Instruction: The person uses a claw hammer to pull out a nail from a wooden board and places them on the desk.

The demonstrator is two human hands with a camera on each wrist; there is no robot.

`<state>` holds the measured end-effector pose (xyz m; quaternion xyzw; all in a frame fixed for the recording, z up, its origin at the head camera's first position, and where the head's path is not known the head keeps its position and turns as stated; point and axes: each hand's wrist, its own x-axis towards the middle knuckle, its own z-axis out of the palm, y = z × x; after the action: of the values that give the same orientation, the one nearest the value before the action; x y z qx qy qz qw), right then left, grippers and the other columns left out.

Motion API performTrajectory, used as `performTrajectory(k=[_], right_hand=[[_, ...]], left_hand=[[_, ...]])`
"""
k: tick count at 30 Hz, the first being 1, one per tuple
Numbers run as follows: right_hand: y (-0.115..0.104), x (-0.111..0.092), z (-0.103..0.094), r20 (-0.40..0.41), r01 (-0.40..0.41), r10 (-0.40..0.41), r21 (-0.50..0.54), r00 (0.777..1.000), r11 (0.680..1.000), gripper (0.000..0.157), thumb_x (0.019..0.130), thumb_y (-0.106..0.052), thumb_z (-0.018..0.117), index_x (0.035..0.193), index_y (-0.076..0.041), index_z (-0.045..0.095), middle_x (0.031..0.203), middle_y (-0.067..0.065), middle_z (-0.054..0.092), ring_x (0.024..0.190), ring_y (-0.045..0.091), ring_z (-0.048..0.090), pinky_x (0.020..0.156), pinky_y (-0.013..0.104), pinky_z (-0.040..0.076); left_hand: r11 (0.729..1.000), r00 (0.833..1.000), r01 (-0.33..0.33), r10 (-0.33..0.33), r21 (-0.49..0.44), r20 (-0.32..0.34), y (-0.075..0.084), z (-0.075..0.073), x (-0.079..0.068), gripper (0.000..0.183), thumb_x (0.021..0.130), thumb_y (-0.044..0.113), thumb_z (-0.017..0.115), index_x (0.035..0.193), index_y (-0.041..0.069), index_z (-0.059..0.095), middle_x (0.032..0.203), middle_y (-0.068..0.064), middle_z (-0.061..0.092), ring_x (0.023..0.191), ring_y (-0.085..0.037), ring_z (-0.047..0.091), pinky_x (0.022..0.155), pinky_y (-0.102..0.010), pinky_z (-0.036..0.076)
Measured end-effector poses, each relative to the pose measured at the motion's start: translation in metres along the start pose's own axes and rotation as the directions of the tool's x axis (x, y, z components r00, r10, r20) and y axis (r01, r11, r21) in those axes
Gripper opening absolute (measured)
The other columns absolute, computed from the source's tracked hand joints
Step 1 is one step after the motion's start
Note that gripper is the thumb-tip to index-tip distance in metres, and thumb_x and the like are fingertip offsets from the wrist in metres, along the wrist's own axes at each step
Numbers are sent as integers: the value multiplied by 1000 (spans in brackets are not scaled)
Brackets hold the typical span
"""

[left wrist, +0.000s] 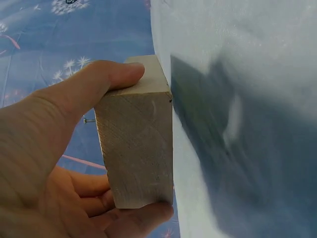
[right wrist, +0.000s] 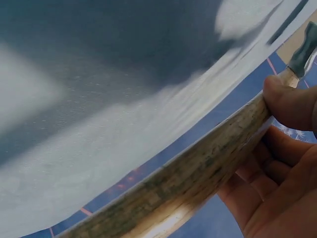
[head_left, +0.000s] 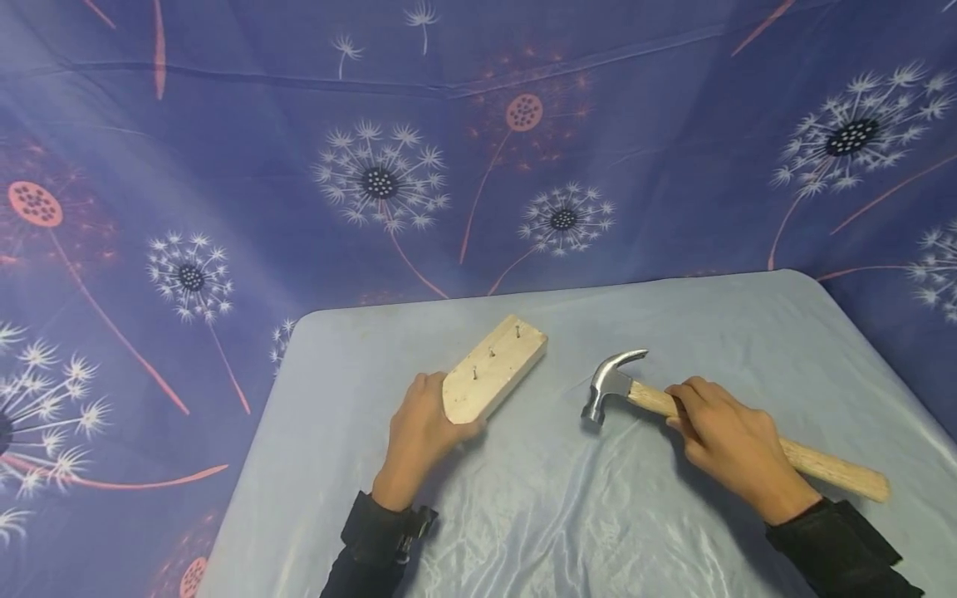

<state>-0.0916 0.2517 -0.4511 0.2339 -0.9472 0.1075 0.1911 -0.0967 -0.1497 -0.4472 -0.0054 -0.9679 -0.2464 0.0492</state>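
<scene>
Nail-studded block (head_left: pixel 495 380) near claw hammer (head_left: pixel 649 399)

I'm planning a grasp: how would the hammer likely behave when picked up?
The hammer is probably stiff, given its thick wooden handle. It likely feels head-heavy, since the metal head sits at one end. Held loosely, it may twist, as the claw and striking face jut out opposite ways.

No text, label, brand, number or sign can be read in any view. In the head view, no lettering can be made out on the wooden block (head_left: pixel 489 378) toward 6 o'clock from the centre, on the hammer (head_left: pixel 649 398) at 4 o'clock, or on the dark cuff (head_left: pixel 377 531) at 7 o'clock. On the patterned backdrop (head_left: pixel 478 41) at 12 o'clock, flower motifs (head_left: pixel 563 218) (a printed design, not writing) are shown.
</scene>
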Motion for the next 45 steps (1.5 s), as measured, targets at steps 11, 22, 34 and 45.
performTrajectory(k=[11,22,34,45], right_hand=[[-9,3,3,-25,-16,16,23,1000,1000,33,80,-22,72,109,-9,62,92,-5,55,75,12,55,43,28,36],[-15,10,3,-53,-3,5,36,999,999,34,83,-23,70,113,-10,62,100,-4,57,84,15,58,45,32,41],[-18,13,5,-73,8,-4,50,997,999,37,85,-26,68,119,-11,62,108,-3,58,90,20,59,45,33,43],[-23,14,3,-90,20,-13,70,996,997,35,87,-24,67,120,-13,63,109,-3,57,92,21,59,45,31,42]], left_hand=[[1000,999,22,-22,21,27,-1,8,-20,78,59,56,80,123,16,59,98,4,49,83,-11,46,55,-33,44],[998,998,64,-63,-16,11,8,17,-42,83,58,54,82,124,10,58,99,1,49,82,-12,47,55,-31,44],[999,999,14,-15,35,35,13,24,-49,94,59,54,85,130,4,50,100,-4,48,89,-20,48,54,-33,44],[987,964,-96,61,128,258,23,-5,-31,124,67,79,62,146,-11,30,125,-25,52,105,-40,57,72,-45,50]])
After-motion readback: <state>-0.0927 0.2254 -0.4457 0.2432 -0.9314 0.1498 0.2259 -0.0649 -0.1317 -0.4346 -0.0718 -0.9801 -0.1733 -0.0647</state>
